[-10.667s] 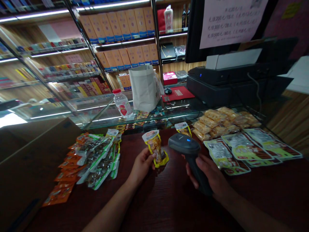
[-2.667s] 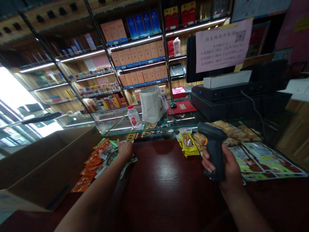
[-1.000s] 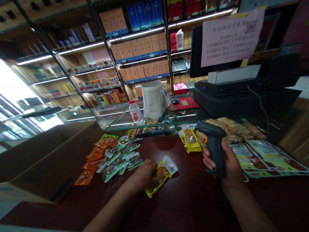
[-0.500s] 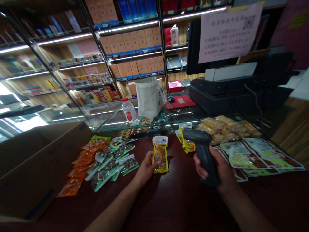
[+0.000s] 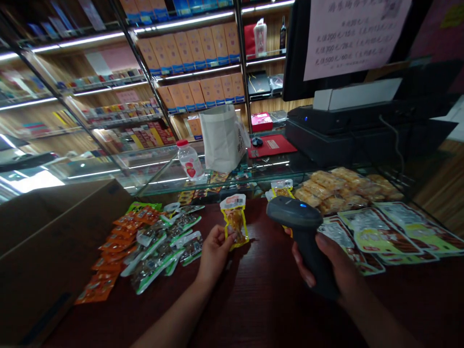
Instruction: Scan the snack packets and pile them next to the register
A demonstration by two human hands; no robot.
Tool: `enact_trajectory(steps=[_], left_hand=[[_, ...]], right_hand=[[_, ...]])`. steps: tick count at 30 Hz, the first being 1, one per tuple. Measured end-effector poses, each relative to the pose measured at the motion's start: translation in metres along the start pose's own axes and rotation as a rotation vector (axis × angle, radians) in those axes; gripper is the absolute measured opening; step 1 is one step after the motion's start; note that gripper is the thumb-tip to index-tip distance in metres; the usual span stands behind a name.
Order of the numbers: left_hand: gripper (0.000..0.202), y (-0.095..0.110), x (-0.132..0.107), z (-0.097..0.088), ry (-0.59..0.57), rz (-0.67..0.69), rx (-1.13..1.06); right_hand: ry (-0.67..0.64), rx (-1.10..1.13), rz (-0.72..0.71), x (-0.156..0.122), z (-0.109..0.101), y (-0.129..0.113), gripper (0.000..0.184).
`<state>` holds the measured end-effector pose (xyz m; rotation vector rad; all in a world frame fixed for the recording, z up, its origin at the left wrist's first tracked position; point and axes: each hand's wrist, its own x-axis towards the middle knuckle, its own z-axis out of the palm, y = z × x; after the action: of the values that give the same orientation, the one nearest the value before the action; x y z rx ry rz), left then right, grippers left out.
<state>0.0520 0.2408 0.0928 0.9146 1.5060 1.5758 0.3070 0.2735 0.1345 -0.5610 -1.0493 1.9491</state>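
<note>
Between its thumb and fingers, my left hand (image 5: 216, 249) pinches the lower left edge of a yellow-edged snack packet (image 5: 235, 220). The packet is tilted up a little from the dark table, with its white top and barcode facing me. My right hand (image 5: 335, 266) is wrapped round the handle of a black barcode scanner (image 5: 308, 237), whose head points left toward the packet and shows a small blue light. Behind the scanner head, partly hidden, lies another yellow-edged packet (image 5: 282, 187).
Orange packets (image 5: 105, 266) and green-and-white packets (image 5: 159, 258) lie left, beside a cardboard box (image 5: 65, 241). Wrapped pastries (image 5: 337, 186) and flat green-white packs (image 5: 384, 229) lie right. Behind stand a bottle (image 5: 190, 162), a paper bag (image 5: 221, 140) and a monitor (image 5: 295, 48).
My left hand has tipped the packet up and shifted it slightly left. The scanner in my right hand looks closer and larger. The camera view has shifted a little.
</note>
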Motion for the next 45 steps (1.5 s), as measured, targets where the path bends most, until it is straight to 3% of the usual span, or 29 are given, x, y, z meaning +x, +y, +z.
enact_trajectory(steps=[8, 25, 29, 32, 36, 39, 45], left_hand=[[0.042, -0.001, 0.0, 0.001, 0.004, 0.005, 0.017], [0.038, 0.001, -0.001, 0.001, 0.013, 0.035, 0.052], [0.037, 0.002, -0.001, 0.003, 0.031, 0.064, 0.026], [0.04, 0.001, -0.001, 0.009, 0.031, 0.015, -0.017], [0.045, 0.003, 0.003, 0.031, -0.012, -0.118, -0.12], [0.046, 0.009, 0.014, 0.062, -0.099, -0.178, -0.176], [0.041, 0.016, 0.053, 0.136, -0.163, -0.079, -0.021]], right_hand=[[0.058, -0.113, -0.03, -0.002, 0.004, 0.002, 0.05], [0.077, -0.081, -0.018, -0.002, 0.006, 0.0, 0.048], [0.014, 0.032, -0.029, 0.0, -0.006, -0.009, 0.047], [0.016, 0.183, -0.126, 0.002, -0.018, -0.025, 0.043], [0.011, 0.3, -0.273, 0.001, -0.029, -0.045, 0.042], [0.018, 0.349, -0.31, 0.0, -0.033, -0.05, 0.04], [0.021, 0.388, -0.29, 0.006, -0.037, -0.046, 0.041]])
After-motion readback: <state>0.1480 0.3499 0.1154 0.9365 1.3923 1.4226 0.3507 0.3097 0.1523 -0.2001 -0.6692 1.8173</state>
